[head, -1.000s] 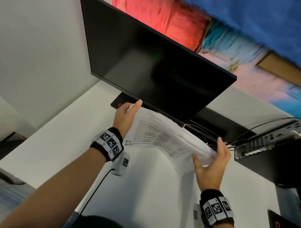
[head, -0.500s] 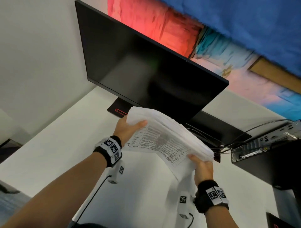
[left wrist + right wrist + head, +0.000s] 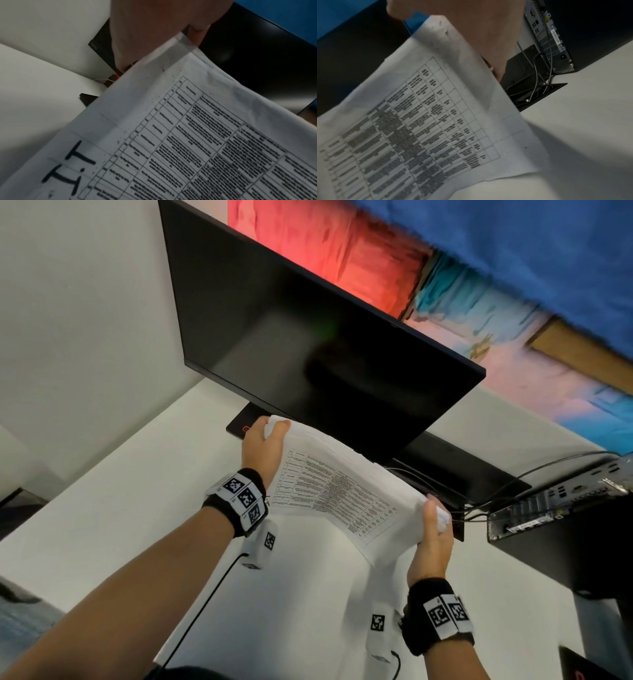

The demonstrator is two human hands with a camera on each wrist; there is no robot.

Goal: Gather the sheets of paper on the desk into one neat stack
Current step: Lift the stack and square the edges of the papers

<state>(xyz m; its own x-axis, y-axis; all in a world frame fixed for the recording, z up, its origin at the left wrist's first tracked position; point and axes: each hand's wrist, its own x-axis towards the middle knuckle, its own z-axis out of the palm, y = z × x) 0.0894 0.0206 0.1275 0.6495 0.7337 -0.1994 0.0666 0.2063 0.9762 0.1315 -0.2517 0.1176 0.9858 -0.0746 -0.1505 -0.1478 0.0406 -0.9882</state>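
Observation:
A stack of white printed sheets with a table of text is held up on edge above the white desk, in front of the monitor. My left hand grips its upper left corner, thumb over the top edge. My right hand grips the lower right end, fingers wrapped behind. The left wrist view has the front sheet marked with large black letters, my left hand above it. In the right wrist view the sheet hangs below my right hand.
A black monitor stands just behind the paper, its base on the desk. A black computer case with cables sits at the right. A cable hatch opens beside it.
Both hands went from flat palms against the stack's ends to gripping them. The stack has been lifted and turned more upright, and its sheets now sit closer together.

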